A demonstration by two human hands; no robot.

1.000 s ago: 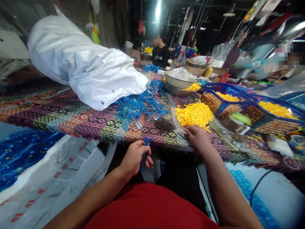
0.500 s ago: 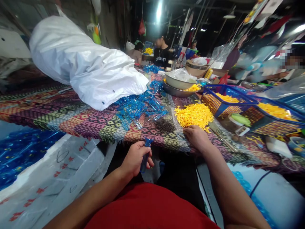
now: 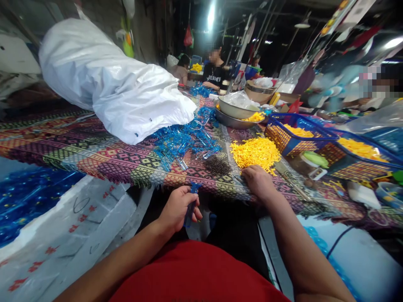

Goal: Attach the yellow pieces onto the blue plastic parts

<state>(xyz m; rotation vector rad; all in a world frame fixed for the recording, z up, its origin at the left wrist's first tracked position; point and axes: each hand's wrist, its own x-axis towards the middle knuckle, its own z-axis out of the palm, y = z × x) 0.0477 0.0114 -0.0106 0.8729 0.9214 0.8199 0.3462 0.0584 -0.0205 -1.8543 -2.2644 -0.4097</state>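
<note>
White sack [image 3: 110, 84] lies across the patterned cloth [image 3: 94, 155], far left. Blue basket [image 3: 296, 134] at right, yellow pieces inside. Blue parts [image 3: 185, 142] heaped mid-table, spilling from the sack's mouth. Yellow pile [image 3: 255, 152] just right of them; dark pile [image 3: 217, 165] between the two. Right hand [image 3: 260, 182] palm down on the cloth at the yellow pile's near edge; fingers hidden, grip cannot be told. Left hand [image 3: 178, 207] below the table edge, fingers clamped round a blue part [image 3: 190, 204], upright.

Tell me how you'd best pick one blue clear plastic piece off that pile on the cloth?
Probably pinch a loose blue piece at the pile's near edge across its long narrow body, coming from above with the fingers; there pieces lie flat and apart, while the middle looks tangled.
</note>
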